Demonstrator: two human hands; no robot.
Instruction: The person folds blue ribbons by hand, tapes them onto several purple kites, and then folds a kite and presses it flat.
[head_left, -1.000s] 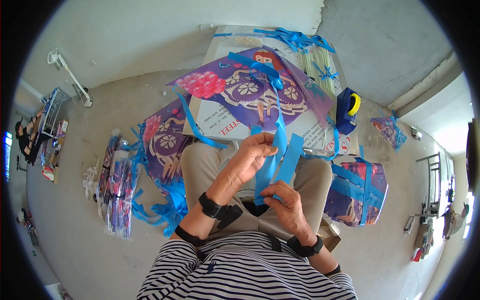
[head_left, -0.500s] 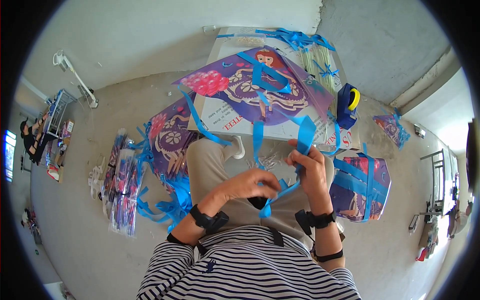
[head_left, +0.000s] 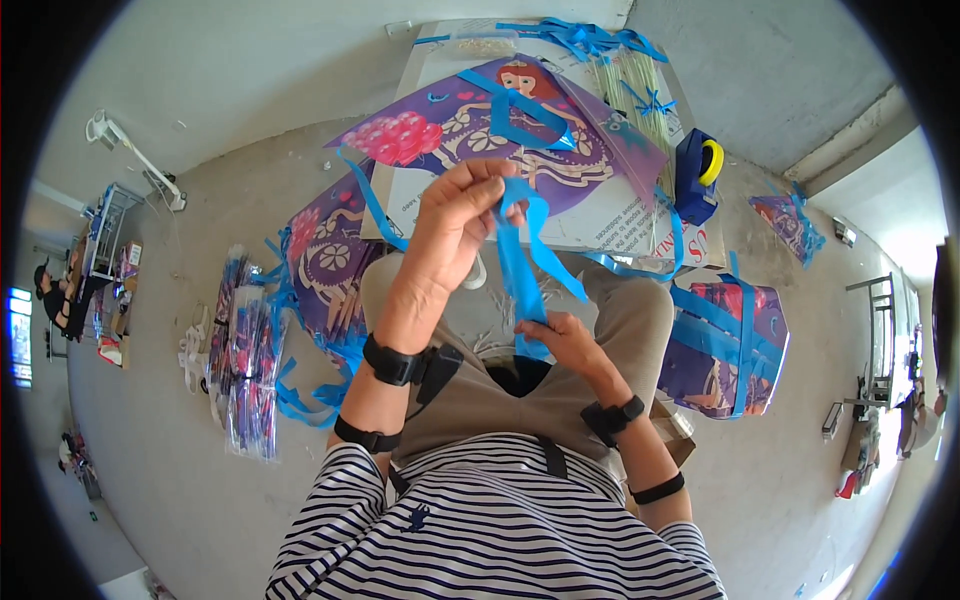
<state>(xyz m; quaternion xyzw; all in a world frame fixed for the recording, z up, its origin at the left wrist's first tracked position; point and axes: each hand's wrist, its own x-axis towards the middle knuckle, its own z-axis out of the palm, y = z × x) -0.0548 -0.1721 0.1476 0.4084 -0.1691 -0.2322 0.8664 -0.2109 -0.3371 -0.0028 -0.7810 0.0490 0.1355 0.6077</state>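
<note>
A blue ribbon (head_left: 520, 270) runs between my two hands above my lap. My left hand (head_left: 460, 215) is raised in front of the table and pinches the ribbon's upper part, where a loop and a loose end hang down. Lower and to the right, my right hand (head_left: 568, 342) grips the same ribbon near its lower stretch. Beyond the hands, a purple kite (head_left: 470, 130) printed with a red-haired doll figure lies on the board-topped table (head_left: 400, 205), with more blue ribbon across it.
A blue tape dispenser (head_left: 697, 175) with a yellow wheel stands at the table's right edge, near thin pale sticks (head_left: 632, 95). Kites (head_left: 725, 350) with ribbons lie at right; wrapped bundles (head_left: 250, 365) are on the floor at left. Another person (head_left: 62, 295) is far left.
My left hand has risen up and away from my lap with the ribbon. My right hand has moved lower and slightly left, and the ribbon now stretches between them.
</note>
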